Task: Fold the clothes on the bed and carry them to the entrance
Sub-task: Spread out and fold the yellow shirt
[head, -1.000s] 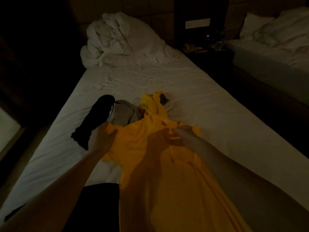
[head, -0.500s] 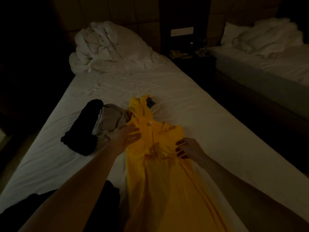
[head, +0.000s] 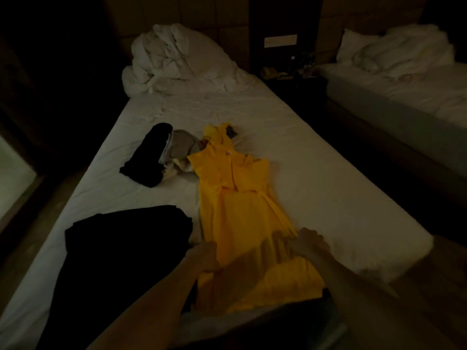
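Dim room, and the yellow dress (head: 235,203) lies stretched lengthwise down the middle of the bed (head: 316,178), neckline toward the headboard, skirt end reaching the near edge. Both hands are on the skirt end now. The left hand (head: 205,256) sits at the dress's left edge, fingers curled down onto the fabric; it looks like a grip, though the light is too poor to see the fingertips. The right hand (head: 309,242) is on the right edge, fingers bent over the cloth in the same way, and how tightly they close I cannot tell.

Just left of the skirt, a dark garment (head: 126,248) spreads flat on the sheet, touching or nearly touching the yellow hem. Further up the bed, beside the dress's bodice, there is a small heap: a black garment (head: 149,157) and a beige garment (head: 182,147) pressed together. A crumpled white duvet (head: 174,61) is piled at the head. To the right, across a dark gap, a 2nd bed (head: 404,92) with rumpled white bedding.
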Demonstrator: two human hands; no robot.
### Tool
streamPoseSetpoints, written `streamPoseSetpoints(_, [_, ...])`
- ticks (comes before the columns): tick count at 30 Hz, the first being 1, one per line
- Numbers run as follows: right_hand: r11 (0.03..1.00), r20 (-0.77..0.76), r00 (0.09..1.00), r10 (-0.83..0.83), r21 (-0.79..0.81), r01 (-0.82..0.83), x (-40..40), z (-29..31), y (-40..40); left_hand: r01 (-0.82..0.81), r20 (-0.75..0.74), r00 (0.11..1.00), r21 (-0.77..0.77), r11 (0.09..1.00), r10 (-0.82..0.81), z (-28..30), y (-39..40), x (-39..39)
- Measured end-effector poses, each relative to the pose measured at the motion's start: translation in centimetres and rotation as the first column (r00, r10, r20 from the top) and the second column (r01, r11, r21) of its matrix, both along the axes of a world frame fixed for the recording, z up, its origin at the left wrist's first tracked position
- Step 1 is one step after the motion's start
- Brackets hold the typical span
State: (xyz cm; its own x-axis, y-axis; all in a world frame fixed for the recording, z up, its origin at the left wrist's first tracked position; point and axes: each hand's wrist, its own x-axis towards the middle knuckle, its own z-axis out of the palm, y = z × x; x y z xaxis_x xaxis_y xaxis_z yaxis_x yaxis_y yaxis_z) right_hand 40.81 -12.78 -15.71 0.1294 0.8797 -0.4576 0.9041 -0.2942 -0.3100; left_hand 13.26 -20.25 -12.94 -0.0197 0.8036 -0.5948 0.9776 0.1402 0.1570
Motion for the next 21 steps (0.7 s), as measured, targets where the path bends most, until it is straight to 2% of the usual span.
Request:
streamPoseSetpoints(3, [0.995, -0.112, 0.989, 0.099, -0.01, -0.1, 1.1, -0.6, -2.1, -0.004, 0.01, 1.0, 0.03, 1.0, 0.004, 1.0, -2.3, 1.1])
streamPoseSetpoints(5, [0.982, -0.192, 0.964, 0.187, 0.041, -0.182, 1.4, -0.3, -3.6, 0.039, -0.063, 0.997, 0.039, 0.998, -0.037, 1.6, -3.5, 2.0])
streamPoseSetpoints(8, [0.951, -0.208, 0.935, 0.289, 0.176, -0.255, 1.5, 0.8, -5.7, 0.093, -0.174, 0.981, 0.029, 0.995, -0.086, 2.2, -4.6, 3.5])
streamPoseSetpoints(12, [0.924, -0.205, 0.924, 0.324, 0.28, -0.261, 0.4, 2.0, -7.1, 0.086, -0.074, 0.994, 0.038, 0.996, -0.083, 2.4, -5.1, 4.3])
streamPoseSetpoints(14, [0.941, -0.35, 0.885, 0.306, 0.251, -0.226, -0.9, 2.9, -7.7, 0.042, -0.034, 0.999, 0.051, 0.998, -0.04, 2.2, -5.1, 3.5])
streamPoseSetpoints(16, [0.975, -0.557, 0.8, 0.224, 0.136, -0.178, -2.3, 3.3, -8.3, -0.003, 0.021, 1.0, 0.011, 1.0, 0.003, 1.7, -5.1, 2.7])
streamPoseSetpoints(17, [0.98, -0.615, 0.764, 0.195, 0.095, -0.174, -2.7, 3.2, -8.6, 0.015, 0.0, 1.0, -0.009, 1.0, -0.015, 1.8, -5.3, 2.4])
streamPoseSetpoints(19, [0.969, -0.588, 0.771, 0.244, 0.115, -0.219, -2.8, 2.6, -9.1, 0.073, -0.061, 0.995, 0.012, 0.997, -0.073, 2.1, -5.8, 2.0])
streamPoseSetpoints(21, [0.932, -0.472, 0.805, 0.359, 0.216, -0.289, -2.1, 1.9, -9.5, 0.07, 0.027, 0.997, 0.034, 0.997, -0.071, 1.9, -5.9, 1.8])
